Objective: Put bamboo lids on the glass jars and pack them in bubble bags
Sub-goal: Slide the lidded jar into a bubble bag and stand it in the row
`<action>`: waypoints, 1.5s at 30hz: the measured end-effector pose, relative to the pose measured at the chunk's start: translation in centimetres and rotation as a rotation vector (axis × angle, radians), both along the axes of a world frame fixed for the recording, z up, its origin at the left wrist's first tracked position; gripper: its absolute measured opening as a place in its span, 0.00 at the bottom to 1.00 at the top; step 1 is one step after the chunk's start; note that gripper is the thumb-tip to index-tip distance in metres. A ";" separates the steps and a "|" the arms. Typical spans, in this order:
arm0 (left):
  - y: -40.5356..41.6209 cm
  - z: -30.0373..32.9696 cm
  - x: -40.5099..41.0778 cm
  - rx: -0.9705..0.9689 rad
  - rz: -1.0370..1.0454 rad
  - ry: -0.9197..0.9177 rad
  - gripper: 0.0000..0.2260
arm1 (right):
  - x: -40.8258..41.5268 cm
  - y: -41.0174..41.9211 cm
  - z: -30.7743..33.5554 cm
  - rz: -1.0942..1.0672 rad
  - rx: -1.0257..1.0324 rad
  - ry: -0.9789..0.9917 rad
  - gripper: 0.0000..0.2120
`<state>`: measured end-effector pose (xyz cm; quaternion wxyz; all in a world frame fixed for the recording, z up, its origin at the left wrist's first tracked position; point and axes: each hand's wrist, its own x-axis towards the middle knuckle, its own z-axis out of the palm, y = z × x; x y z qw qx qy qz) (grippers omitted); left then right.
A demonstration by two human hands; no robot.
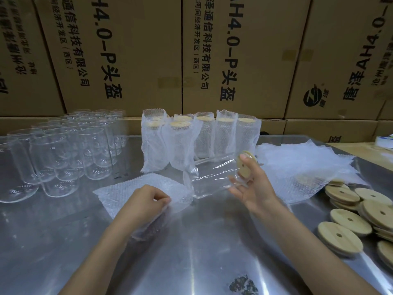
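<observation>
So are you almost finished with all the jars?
Not nearly. About six bagged jars with lids stand at the back. The right hand holds a lidded jar sideways, and the left hand grips a bubble bag. Many bare glass jars and loose bamboo lids remain.

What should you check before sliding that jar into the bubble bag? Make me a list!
1. Lid on the jar: ok, though how tightly it sits cannot be told.
2. Right hand has the lidded end of the jar: ok.
3. Left hand grips the bubble bag: ok.
4. Bag mouth open: cannot tell.
5. Jar bottom points toward the bag: ok.
6. Space beside the packed jars: ok.
</observation>
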<state>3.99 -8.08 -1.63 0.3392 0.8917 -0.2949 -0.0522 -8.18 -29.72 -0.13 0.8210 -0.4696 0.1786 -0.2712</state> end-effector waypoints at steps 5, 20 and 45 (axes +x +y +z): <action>-1.1 0.1 -0.9 -0.436 -0.004 0.158 0.07 | 0.5 1.3 -0.8 0.172 0.007 -0.056 0.29; -2.0 1.2 -3.2 -0.837 0.079 -0.354 0.05 | 0.1 4.4 -1.5 -0.034 -0.327 0.070 0.36; 1.1 0.9 1.4 -0.843 0.111 0.671 0.30 | 0.6 2.9 -2.0 0.029 0.114 0.119 0.20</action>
